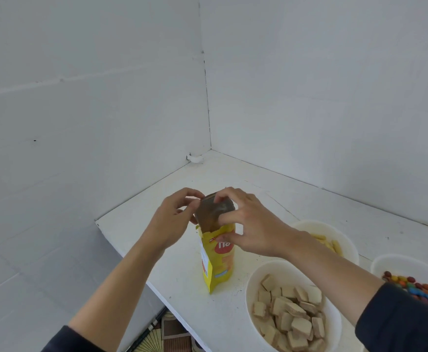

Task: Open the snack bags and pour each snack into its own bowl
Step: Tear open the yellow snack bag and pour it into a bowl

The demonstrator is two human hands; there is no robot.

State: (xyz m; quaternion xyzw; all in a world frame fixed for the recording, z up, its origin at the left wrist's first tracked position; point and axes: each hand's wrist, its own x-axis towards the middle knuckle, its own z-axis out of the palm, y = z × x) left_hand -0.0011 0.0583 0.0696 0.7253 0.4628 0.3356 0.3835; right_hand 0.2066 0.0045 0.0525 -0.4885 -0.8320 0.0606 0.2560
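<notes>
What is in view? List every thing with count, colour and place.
bag: 1, yellow, upright mid-table, top open
wafer bowl: 1, white, right of bag, near edge
wafers: many, beige, in wafer bowl
stick bowl: 1, white, behind wafer bowl
sticks: several, pale yellow, in stick bowl
candy bowl: 1, white, far right
candies: many, mixed colours, in candy bowl
table: 1, white, in corner
walls: 2, white, behind table
small object: 1, white, at corner
sleeves: 2, dark, bottom edge
left hand: fingers pinch bag top
right hand: grips bag top
</notes>
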